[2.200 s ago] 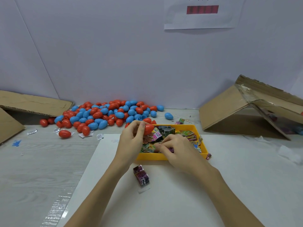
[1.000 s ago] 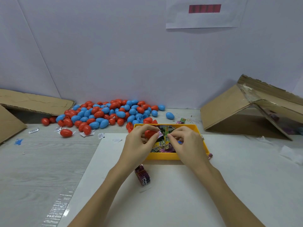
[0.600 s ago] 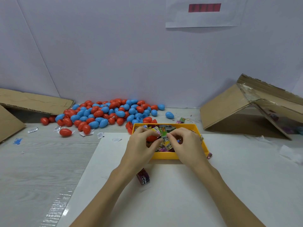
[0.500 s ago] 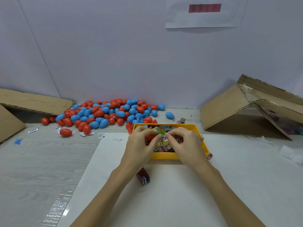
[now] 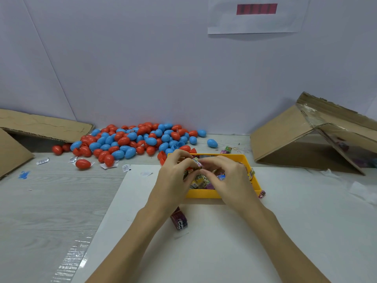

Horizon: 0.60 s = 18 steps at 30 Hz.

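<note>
Both hands work just above the shallow yellow plastic tray (image 5: 204,194), which sits on a white paper sheet (image 5: 224,246) laid over the grey wood-grain counter (image 5: 51,201). The left hand (image 5: 173,178) has its fingers curled round a red plastic egg shell (image 5: 189,168). Only a sliver of it shows between thumb and forefinger, so whether it is a half or a whole egg cannot be told. The right hand (image 5: 228,180) pinches a small printed packet (image 5: 197,162) between thumb and fingertips and holds it against the shell, probably to press it inside. Working over the tray keeps the loose printed packets (image 5: 201,180) within reach and lets a dropped one fall back among them. The heap of red and blue plastic eggs (image 5: 132,139) lies behind the tray, against the wall. A dark printed packet (image 5: 179,219) lies apart on the sheet, beneath the left wrist, and a tilted brown cardboard box (image 5: 285,135) stands to the right
</note>
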{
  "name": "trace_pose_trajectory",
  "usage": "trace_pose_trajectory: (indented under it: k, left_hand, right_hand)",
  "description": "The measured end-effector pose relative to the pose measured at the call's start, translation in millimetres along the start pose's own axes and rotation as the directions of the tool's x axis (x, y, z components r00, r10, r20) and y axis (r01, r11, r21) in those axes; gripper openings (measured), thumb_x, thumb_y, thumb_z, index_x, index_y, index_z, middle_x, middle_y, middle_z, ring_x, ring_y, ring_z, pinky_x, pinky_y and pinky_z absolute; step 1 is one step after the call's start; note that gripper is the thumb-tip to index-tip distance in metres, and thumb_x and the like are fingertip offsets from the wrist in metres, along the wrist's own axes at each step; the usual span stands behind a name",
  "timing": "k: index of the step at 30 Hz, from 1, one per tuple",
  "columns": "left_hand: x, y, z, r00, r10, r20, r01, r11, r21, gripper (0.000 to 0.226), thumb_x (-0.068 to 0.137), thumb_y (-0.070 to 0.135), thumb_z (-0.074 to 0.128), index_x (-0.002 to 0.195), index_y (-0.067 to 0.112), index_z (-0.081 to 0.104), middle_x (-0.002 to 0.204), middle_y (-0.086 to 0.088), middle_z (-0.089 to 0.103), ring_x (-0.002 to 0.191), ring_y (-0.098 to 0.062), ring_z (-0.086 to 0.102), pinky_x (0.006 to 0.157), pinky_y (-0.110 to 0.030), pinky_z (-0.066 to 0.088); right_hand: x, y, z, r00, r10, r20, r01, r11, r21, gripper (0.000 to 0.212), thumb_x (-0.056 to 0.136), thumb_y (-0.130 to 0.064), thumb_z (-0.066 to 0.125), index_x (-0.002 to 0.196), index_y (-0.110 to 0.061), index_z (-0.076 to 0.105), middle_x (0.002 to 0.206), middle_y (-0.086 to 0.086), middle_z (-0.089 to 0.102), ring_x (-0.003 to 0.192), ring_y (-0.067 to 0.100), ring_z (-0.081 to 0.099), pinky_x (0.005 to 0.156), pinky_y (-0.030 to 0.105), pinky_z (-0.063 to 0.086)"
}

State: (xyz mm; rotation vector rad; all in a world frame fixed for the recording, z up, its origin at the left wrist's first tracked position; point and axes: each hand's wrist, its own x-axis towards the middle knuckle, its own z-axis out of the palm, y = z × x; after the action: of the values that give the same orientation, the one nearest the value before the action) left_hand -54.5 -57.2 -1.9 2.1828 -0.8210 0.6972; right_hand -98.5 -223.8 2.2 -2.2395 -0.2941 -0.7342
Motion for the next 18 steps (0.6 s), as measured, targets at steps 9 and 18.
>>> trace_pose_trajectory:
  k: [9, 18]
  left_hand:
    - [0.6, -1.7, -1.0, 0.988, -0.138, 0.076, 0.149, 0.973, -0.177, 0.015, 0.084, 0.019, 0.083, 0.097, 0.013, 0.079, 0.109, 0.001, 0.063, 0.104, -0.011, 0.061, 0.089, -0.024, 0.053]
    - [-1.6, -6.2, -3.0, 0.970, -0.172, 0.172, 0.179, 0.983, -0.025, 0.030, 0.086, 0.022, 0.081, 0.114, 0.013, 0.078, 0.119, -0.001, 0.059, 0.115, -0.015, 0.056, 0.099, -0.029, 0.050]
  right_hand:
    - [2.7, 6.9, -0.6, 0.951, 0.284, -0.123, -0.243, 0.931, 0.274, 0.007, 0.094, -0.011, 0.072, 0.098, -0.013, 0.077, 0.080, -0.005, 0.076, 0.077, 0.008, 0.073, 0.077, 0.023, 0.059]
    - [3.3, 9.2, -1.5, 0.892, 0.435, -0.118, -0.329, 0.806, 0.492, 0.008, 0.095, -0.005, 0.069, 0.100, -0.008, 0.075, 0.083, 0.006, 0.078, 0.078, 0.015, 0.077, 0.076, 0.032, 0.064]
